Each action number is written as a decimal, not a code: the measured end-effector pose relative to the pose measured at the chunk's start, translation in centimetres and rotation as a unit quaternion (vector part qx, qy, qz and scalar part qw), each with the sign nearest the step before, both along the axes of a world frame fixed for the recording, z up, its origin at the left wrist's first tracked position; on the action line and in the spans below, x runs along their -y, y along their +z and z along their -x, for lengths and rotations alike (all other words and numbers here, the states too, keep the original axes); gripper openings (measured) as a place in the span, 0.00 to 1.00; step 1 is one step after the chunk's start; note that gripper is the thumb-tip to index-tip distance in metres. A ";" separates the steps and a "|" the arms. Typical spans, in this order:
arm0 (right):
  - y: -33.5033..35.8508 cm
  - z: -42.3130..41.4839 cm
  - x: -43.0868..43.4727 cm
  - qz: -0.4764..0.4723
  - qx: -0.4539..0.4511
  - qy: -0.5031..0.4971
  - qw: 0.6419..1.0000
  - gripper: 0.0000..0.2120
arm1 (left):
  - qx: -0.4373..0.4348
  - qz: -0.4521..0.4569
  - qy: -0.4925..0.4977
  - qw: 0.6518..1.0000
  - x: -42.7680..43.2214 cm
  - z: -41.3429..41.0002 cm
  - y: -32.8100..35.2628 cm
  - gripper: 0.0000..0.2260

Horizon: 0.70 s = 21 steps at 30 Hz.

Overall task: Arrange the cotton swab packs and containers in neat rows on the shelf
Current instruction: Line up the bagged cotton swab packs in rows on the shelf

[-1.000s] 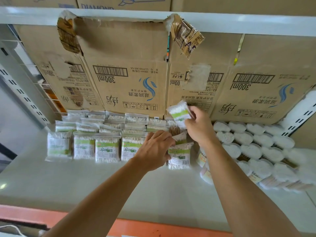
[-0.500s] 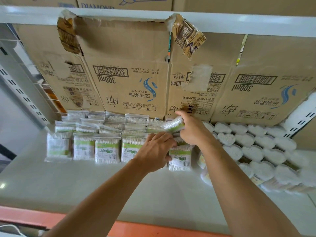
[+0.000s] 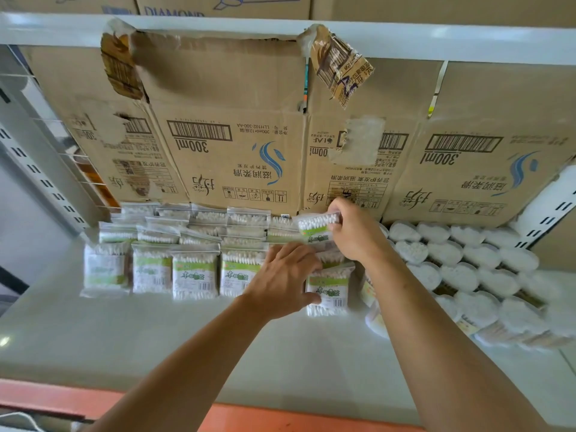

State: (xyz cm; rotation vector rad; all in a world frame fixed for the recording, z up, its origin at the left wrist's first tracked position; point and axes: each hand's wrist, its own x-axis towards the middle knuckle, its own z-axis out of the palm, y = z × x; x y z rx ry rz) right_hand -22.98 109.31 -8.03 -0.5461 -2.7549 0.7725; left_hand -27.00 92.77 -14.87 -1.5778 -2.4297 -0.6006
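Note:
Flat cotton swab packs (image 3: 194, 272) with green labels lie in rows on the white shelf (image 3: 156, 338), left of centre. My right hand (image 3: 355, 235) pinches one swab pack (image 3: 314, 224) at the back of the rightmost pack column, close to the cardboard. My left hand (image 3: 285, 275) rests with curled fingers on the packs in front of it, its thumb against the front pack (image 3: 328, 288); what its fingers hold is hidden. Round cotton swab containers (image 3: 458, 275) stand in rows at the right.
Flattened cardboard boxes (image 3: 237, 145) line the back of the shelf. A white upper shelf edge (image 3: 280, 32) runs overhead. Slotted metal uprights (image 3: 37, 169) stand at the left and right. An orange strip (image 3: 280, 416) marks the shelf's front edge.
My right hand has carried the pack from raised and upright down and back, laying it low at the rear of the column. My left hand stayed on the packs.

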 end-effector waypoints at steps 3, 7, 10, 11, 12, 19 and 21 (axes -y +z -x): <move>-0.1 -0.3 -0.2 0.004 0.024 -0.006 1.000 0.06 | 0.004 -0.005 0.000 1.000 0.0 -0.3 -0.1 0.23; 0.1 -0.6 0.3 -0.027 0.128 -0.007 0.991 0.13 | 0.003 -0.004 0.005 1.000 0.2 -0.8 -0.3 0.23; 0.5 -0.7 0.5 -0.016 0.158 0.009 0.987 0.19 | 0.001 0.001 0.012 1.000 0.3 -0.9 -0.3 0.23; 0.7 -0.8 0.6 -0.001 0.168 0.022 0.985 0.22 | -0.002 0.001 0.015 1.000 0.3 -0.9 -0.3 0.23; 1.0 -0.8 0.6 0.010 0.182 0.034 0.983 0.25 | -0.006 0.002 0.019 1.000 0.4 -0.9 -0.3 0.24; 1.3 -1.2 1.2 -0.053 0.212 0.058 0.974 0.27 | -0.009 0.013 0.031 0.999 0.5 -1.1 -0.1 0.24; 1.0 -1.3 1.3 -0.054 0.197 0.053 0.977 0.24 | 0.004 0.017 0.037 0.999 0.5 -1.3 0.1 0.23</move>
